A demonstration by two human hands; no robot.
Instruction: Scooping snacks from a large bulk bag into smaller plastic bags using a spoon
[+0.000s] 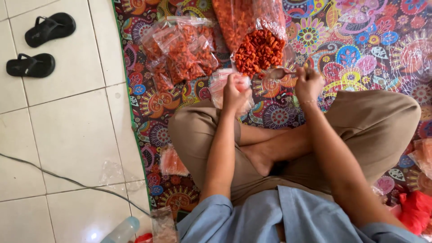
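Left hand (235, 91) grips 1 clear bag (223, 85) — right hand (308, 82) grips 1 spoon (276, 73); 2 sandals (44, 29).

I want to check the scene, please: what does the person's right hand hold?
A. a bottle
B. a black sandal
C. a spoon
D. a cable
C: the right hand holds a spoon beside the open bag of orange-red snacks.

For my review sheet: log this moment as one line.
left hand: holds small clear bag | right hand: holds spoon | big open bag of orange snacks ahead | person seated cross-legged on patterned mat
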